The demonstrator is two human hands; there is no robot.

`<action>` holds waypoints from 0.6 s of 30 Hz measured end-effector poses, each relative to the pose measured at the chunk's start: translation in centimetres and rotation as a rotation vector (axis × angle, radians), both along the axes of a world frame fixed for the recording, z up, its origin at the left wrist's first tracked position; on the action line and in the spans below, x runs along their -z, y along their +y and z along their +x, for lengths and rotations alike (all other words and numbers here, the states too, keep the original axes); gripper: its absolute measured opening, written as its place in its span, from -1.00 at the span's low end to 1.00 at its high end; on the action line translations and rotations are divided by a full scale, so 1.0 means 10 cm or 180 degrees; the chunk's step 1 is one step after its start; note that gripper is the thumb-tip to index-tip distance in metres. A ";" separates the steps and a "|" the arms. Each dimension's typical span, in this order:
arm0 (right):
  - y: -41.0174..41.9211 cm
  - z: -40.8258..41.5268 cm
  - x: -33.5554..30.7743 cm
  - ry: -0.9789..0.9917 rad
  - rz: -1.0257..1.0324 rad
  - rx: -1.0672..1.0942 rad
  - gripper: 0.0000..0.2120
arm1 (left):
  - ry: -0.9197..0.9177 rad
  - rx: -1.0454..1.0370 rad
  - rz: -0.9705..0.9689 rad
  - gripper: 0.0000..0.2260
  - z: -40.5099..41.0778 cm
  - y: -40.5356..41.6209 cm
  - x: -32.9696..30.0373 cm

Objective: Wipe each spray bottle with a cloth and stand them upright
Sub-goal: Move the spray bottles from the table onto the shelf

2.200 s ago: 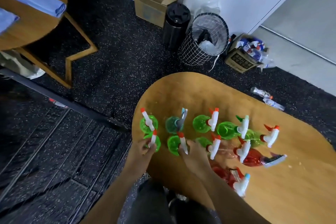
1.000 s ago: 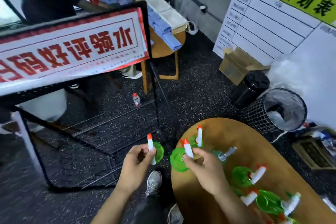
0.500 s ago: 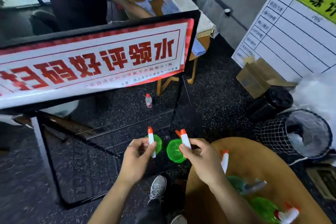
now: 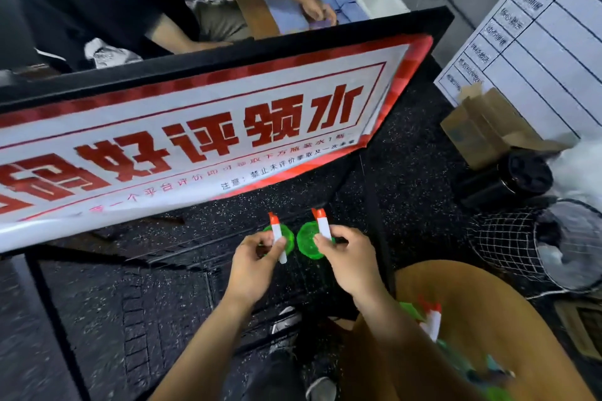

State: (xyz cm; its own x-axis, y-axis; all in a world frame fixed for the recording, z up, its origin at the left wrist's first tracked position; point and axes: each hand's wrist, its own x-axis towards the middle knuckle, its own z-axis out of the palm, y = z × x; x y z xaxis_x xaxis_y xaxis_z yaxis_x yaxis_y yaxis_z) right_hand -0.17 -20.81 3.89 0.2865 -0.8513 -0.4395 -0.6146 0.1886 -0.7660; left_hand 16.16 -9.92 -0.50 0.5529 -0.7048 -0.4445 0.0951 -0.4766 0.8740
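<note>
Both hands, left (image 4: 252,265) and right (image 4: 350,262), each grip a green spray bottle (image 4: 279,238) (image 4: 309,242) over the floor (image 4: 130,319), beyond the counter (image 4: 488,303) edge; a loosened grip would likely drop one.

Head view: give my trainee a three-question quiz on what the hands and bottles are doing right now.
1. True or false: the left hand and right hand each hold a green spray bottle.
2. Where are the two held bottles: A) standing on the wooden table, B) held over the dark floor, C) in the mesh bin?
3. What colour are the nozzle tips of the left bottle and right bottle?

Key: 1 true; 2 B; 3 red.
</note>
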 end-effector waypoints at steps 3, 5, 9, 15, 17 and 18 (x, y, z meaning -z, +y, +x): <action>-0.11 0.14 0.11 0.0002 0.0052 0.0091 -0.44 | -0.0025 0.0014 0.0068 -0.77 0.03 -0.15 0.09; -0.19 0.20 0.20 0.0045 0.0065 0.0127 -0.45 | 0.0035 0.0029 0.0137 -0.73 0.04 -0.24 0.12; -0.34 0.29 0.22 0.0278 -0.0019 0.0258 -0.73 | 0.0123 0.0034 0.0210 -0.73 0.03 -0.39 0.12; -0.46 0.38 0.27 0.0473 -0.0082 0.0353 -0.75 | 0.0165 0.0075 0.0152 -0.76 0.01 -0.51 0.08; -0.48 0.40 0.28 0.0507 -0.0057 0.0413 -0.75 | 0.0191 0.0064 0.0201 -0.75 0.00 -0.53 0.10; -0.49 0.41 0.27 0.0497 -0.0054 0.0444 -0.75 | 0.0193 0.0063 0.0211 -0.75 0.00 -0.53 0.09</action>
State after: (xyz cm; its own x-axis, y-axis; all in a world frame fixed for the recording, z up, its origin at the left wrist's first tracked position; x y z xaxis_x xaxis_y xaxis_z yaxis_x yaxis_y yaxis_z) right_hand 3.98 -25.73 1.14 0.0949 -0.8856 -0.4546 -0.6949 0.2681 -0.6672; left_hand 16.12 -15.26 -1.43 0.5098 -0.6832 -0.5227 0.1369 -0.5354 0.8334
